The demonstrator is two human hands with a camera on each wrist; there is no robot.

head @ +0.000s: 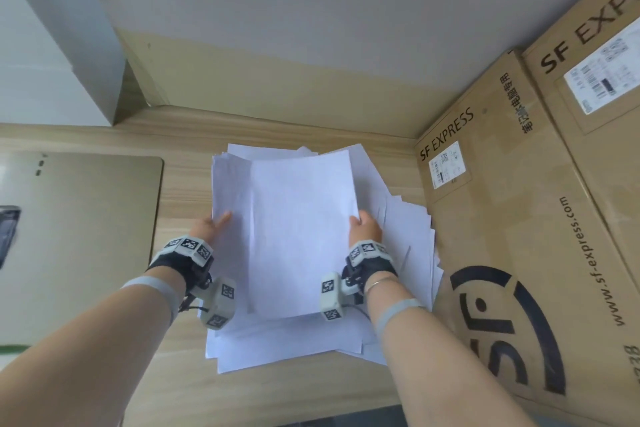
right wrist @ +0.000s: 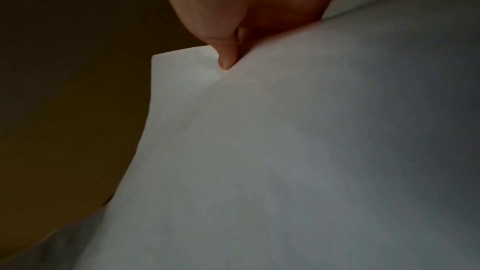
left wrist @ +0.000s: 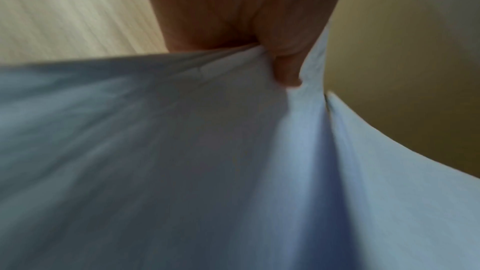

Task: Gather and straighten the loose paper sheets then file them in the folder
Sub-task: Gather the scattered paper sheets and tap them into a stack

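Observation:
A loose stack of white paper sheets (head: 298,218) is lifted off the wooden desk (head: 180,184), its edges uneven. My left hand (head: 211,225) grips the stack's left edge, thumb on top; the left wrist view shows the thumb (left wrist: 285,69) pinching the paper sheets (left wrist: 182,151). My right hand (head: 363,229) holds the right edge, and the right wrist view shows a finger (right wrist: 226,56) pressed on the paper sheets (right wrist: 285,151). More white sheets (head: 408,246) lie fanned out on the desk beneath and to the right. A tan flat folder (head: 86,218) lies at the left.
Large SF Express cardboard boxes (head: 519,218) stand close on the right, against the fanned sheets. A white box (head: 45,45) sits at the back left. A wall rises behind the desk. A dark object (head: 7,232) lies on the folder's left part.

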